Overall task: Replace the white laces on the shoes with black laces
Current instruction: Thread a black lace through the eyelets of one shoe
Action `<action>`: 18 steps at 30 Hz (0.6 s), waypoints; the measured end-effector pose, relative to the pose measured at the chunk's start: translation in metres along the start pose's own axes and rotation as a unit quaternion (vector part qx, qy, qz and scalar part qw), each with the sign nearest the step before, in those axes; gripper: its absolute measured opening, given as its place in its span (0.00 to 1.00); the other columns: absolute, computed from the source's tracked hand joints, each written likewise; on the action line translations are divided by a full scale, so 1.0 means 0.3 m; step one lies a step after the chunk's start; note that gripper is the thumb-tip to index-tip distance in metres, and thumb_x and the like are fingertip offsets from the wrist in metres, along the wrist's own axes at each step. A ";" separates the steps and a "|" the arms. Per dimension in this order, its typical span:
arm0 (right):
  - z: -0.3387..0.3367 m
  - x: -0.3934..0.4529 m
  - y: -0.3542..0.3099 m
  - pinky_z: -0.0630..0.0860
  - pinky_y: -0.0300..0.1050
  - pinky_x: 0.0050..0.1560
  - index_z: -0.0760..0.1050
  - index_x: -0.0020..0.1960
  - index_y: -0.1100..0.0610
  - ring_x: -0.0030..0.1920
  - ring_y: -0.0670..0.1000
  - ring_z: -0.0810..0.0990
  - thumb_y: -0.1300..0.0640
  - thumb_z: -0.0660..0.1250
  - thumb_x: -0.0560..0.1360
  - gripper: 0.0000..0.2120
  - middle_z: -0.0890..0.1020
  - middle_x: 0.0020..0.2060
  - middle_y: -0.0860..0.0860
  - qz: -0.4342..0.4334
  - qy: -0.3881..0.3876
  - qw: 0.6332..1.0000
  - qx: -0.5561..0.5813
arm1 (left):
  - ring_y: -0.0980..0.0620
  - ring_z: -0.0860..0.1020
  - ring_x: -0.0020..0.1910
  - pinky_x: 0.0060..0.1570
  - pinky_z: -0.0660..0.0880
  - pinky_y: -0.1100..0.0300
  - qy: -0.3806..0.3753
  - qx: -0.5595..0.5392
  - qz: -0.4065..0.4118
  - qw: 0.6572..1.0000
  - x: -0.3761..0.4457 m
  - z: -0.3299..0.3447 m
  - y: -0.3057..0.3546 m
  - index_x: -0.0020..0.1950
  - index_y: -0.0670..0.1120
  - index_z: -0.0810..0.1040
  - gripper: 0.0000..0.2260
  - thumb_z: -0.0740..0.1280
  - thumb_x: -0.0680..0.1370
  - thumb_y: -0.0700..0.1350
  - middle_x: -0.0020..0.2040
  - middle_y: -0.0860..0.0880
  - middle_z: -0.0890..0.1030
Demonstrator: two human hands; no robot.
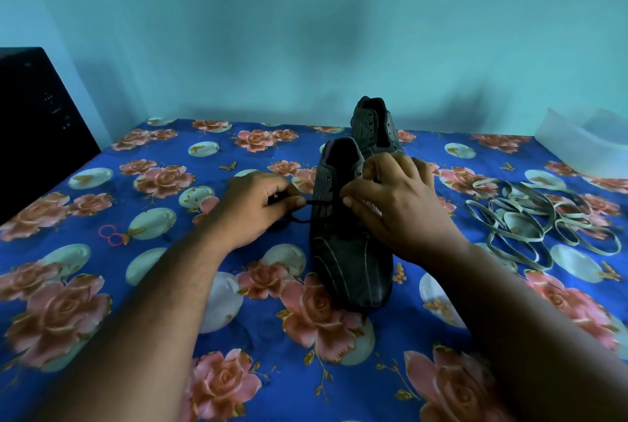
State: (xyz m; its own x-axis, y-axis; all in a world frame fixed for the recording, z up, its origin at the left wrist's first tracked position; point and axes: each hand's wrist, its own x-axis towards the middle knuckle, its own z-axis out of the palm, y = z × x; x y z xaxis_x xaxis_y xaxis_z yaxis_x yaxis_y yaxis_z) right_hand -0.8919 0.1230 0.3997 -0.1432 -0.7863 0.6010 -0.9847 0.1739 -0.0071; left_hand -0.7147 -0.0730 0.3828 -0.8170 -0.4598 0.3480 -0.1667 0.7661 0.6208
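The left hand (261,204) pinches a black lace (319,203) beside the near shoe (350,251); the right hand (397,204) rests on that shoe; white laces (543,221) lie to the right.

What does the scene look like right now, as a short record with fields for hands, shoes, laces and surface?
left hand: left hand pinches the black lace
right hand: right hand rests on the near shoe
far shoe: far shoe stands behind, unlaced
white laces: white laces lie loose to the right
surface: floral cloth
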 end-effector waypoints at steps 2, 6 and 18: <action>0.006 -0.005 0.006 0.65 0.55 0.57 0.81 0.56 0.44 0.55 0.54 0.71 0.44 0.61 0.82 0.12 0.73 0.51 0.49 -0.001 0.007 1.000 0.014 | 0.52 0.79 0.48 0.51 0.75 0.41 0.026 0.103 0.043 0.993 0.001 -0.021 -0.043 0.49 0.52 0.84 0.06 0.72 0.78 0.54 0.46 0.57 0.81; 0.014 -0.014 0.010 0.68 0.57 0.56 0.80 0.59 0.44 0.54 0.55 0.72 0.45 0.59 0.82 0.13 0.73 0.51 0.48 -0.004 0.002 0.999 0.033 | 0.44 0.76 0.57 0.55 0.72 0.42 0.111 0.206 0.032 0.972 0.004 -0.058 -0.090 0.53 0.50 0.84 0.05 0.71 0.79 0.44 0.55 0.52 0.79; 0.028 -0.032 0.011 0.70 0.58 0.54 0.79 0.61 0.44 0.54 0.53 0.73 0.46 0.59 0.83 0.13 0.73 0.51 0.47 0.001 0.006 0.997 0.071 | 0.41 0.67 0.65 0.57 0.62 0.43 0.185 0.352 -0.166 0.903 -0.010 -0.083 -0.131 0.60 0.53 0.81 0.11 0.67 0.78 0.44 0.65 0.47 0.74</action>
State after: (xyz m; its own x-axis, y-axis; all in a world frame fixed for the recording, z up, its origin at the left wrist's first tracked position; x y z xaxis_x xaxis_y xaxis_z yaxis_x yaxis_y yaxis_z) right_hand -0.8945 0.1261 0.3871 -0.1439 -0.7792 0.6100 -0.9888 0.0889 -0.1197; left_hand -0.6920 -0.1130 0.3748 -0.4390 -0.7356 0.5160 -0.7841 0.5940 0.1798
